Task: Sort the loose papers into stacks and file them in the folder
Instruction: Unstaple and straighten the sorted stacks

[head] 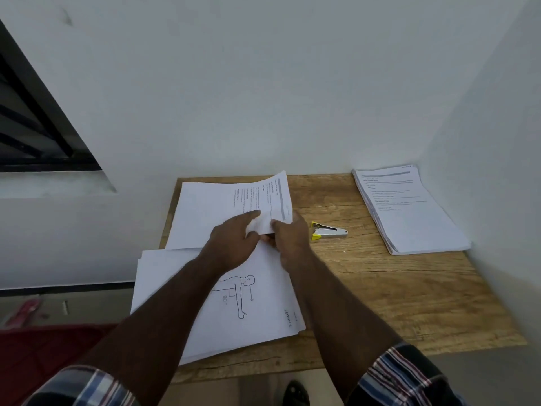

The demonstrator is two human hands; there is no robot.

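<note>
A printed text sheet is lifted and curled above the far-left pile of white papers. My left hand and my right hand both pinch its near edge, side by side. Under my forearms lies a second pile whose top page shows a line drawing of a bent-over figure marked 90°. A third stack of text pages sits at the far right corner of the wooden table. No folder is in view.
A small silver stapler with yellow ends lies just right of my right hand. White walls close the table at the back and right. A dark window frame is at the left, with a red surface below it.
</note>
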